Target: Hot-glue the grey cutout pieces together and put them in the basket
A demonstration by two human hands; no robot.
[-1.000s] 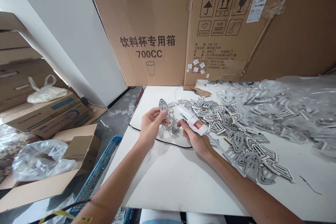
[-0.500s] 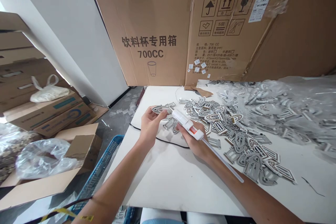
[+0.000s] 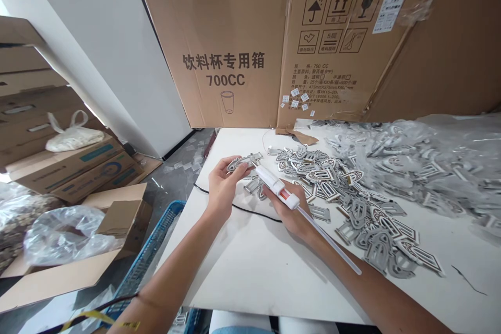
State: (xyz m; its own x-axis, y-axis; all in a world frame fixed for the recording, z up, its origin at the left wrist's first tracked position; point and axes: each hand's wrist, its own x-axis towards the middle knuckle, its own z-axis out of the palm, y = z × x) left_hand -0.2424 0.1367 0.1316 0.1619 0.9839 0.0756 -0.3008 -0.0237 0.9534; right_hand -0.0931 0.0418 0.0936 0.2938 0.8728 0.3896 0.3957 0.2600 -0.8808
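Observation:
Pinched between thumb and fingers of my left hand (image 3: 224, 181) is a flat grey cut-out piece (image 3: 237, 164) with a pointed, arched outline. My right hand (image 3: 287, 206) is closed round a white hot glue gun (image 3: 274, 182), whose nozzle points up and left close to the grey piece. Whether the nozzle touches it I cannot tell. A long clear glue stick (image 3: 332, 242) sticks out of the gun's rear, over my right forearm. Beyond and right of the gun lies a pile of similar grey and black-and-white pieces (image 3: 324, 177), some under my hands.
Plastic bags (image 3: 438, 162) with more pieces lie at the back right of the white table (image 3: 250, 266). Large cardboard boxes (image 3: 230, 26) stand behind it. A black cord (image 3: 254, 212) crosses the table. To the left are a blue crate (image 3: 156, 235) and an opened carton (image 3: 113, 250).
The grey piece in my left hand has tilted slightly, and the glue gun has shifted a little with its nozzle still near the piece. Both hands keep their hold.

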